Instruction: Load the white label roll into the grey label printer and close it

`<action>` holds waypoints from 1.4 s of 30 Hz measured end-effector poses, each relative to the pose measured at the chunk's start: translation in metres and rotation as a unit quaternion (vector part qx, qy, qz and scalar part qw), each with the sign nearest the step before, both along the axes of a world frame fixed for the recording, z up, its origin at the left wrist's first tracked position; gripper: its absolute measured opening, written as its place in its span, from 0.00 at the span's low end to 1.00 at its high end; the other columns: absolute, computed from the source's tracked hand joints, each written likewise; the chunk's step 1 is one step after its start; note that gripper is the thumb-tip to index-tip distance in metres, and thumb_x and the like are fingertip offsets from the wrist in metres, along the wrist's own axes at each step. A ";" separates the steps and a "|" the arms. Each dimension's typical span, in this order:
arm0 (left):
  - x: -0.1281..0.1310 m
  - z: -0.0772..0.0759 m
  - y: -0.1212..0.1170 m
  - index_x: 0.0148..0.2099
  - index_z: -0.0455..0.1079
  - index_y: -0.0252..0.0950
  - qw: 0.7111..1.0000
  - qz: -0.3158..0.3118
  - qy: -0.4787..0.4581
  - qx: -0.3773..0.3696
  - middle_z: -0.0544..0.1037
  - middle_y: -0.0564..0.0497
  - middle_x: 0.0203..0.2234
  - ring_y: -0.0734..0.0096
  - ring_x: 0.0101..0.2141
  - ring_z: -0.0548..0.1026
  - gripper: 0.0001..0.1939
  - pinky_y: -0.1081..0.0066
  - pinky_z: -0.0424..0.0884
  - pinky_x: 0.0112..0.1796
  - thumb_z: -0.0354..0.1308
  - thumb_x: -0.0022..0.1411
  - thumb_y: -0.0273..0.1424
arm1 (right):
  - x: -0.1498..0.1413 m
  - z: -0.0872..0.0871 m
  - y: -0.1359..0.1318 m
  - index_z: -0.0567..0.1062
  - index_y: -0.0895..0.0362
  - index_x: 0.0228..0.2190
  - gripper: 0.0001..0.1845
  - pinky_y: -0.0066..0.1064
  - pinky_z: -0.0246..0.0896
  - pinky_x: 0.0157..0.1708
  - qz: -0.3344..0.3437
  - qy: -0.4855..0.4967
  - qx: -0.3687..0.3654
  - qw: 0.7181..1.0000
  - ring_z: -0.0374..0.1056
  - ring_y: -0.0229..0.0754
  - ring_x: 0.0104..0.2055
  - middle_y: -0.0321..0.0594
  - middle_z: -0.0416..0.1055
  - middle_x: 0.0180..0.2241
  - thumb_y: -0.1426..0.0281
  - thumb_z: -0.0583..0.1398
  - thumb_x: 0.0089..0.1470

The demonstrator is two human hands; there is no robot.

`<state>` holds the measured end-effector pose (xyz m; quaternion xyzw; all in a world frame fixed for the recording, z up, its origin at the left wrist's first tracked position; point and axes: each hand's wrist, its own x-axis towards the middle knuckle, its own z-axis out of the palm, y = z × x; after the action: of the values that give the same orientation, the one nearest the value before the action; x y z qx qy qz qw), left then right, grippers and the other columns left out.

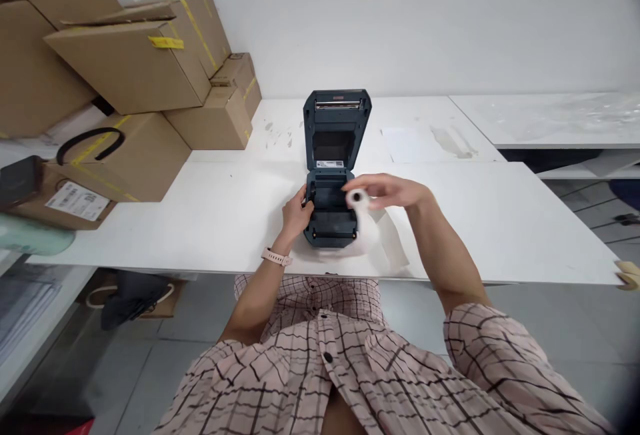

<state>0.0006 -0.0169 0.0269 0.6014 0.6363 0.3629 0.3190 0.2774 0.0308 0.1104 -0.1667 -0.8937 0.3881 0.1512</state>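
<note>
A dark label printer (330, 225) stands on the white table with its lid (338, 121) tipped up and back. My left hand (297, 213) grips the printer's left side, the thumb bent over the rim. In my right hand (387, 189) is a small roll of white label paper (357, 200), held at the printer's right edge with its hollow core facing me. A loose strip of white paper (393, 241) trails from near the roll onto the table. The roll is slightly blurred, and the fingers behind it are partly hidden.
Cardboard boxes (135, 65) with yellow tape are piled at the left. A black curved strap (90, 138) lies over one box, and a pale green cylinder (37, 235) sits at the table's left end. Clear plastic wrap (575, 115) covers part of the table at the far right.
</note>
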 end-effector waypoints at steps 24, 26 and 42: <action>0.001 -0.004 -0.001 0.74 0.60 0.35 1.000 0.005 -0.008 -0.012 0.73 0.43 0.66 0.53 0.66 0.71 0.34 0.56 0.67 0.65 0.54 0.67 0.31 | 0.086 -0.134 -0.015 0.76 0.51 0.44 0.26 0.49 0.68 0.57 -0.426 0.153 -0.185 0.872 0.75 0.50 0.51 0.44 0.79 0.49 0.56 0.73 0.44; 0.000 -0.006 0.000 0.74 0.61 0.37 1.000 0.007 -0.012 -0.006 0.74 0.44 0.65 0.53 0.66 0.71 0.34 0.56 0.67 0.65 0.54 0.67 0.31 | 0.085 -0.134 -0.010 0.76 0.51 0.48 0.30 0.52 0.67 0.59 -0.412 0.134 -0.198 0.880 0.74 0.52 0.54 0.46 0.79 0.53 0.56 0.73 0.44; 0.003 -0.001 -0.004 0.76 0.55 0.37 1.000 0.005 0.013 -0.010 0.78 0.40 0.61 0.49 0.64 0.73 0.35 0.50 0.68 0.63 0.51 0.69 0.30 | 0.040 -0.062 0.049 0.73 0.51 0.54 0.40 0.38 0.75 0.32 -0.362 -0.089 -0.156 0.915 0.73 0.53 0.46 0.44 0.76 0.52 0.65 0.72 0.37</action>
<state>0.0036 -0.0211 0.0264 0.5998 0.6466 0.3507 0.3149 0.3176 0.0797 0.0488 -0.5342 -0.7099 0.4252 0.1729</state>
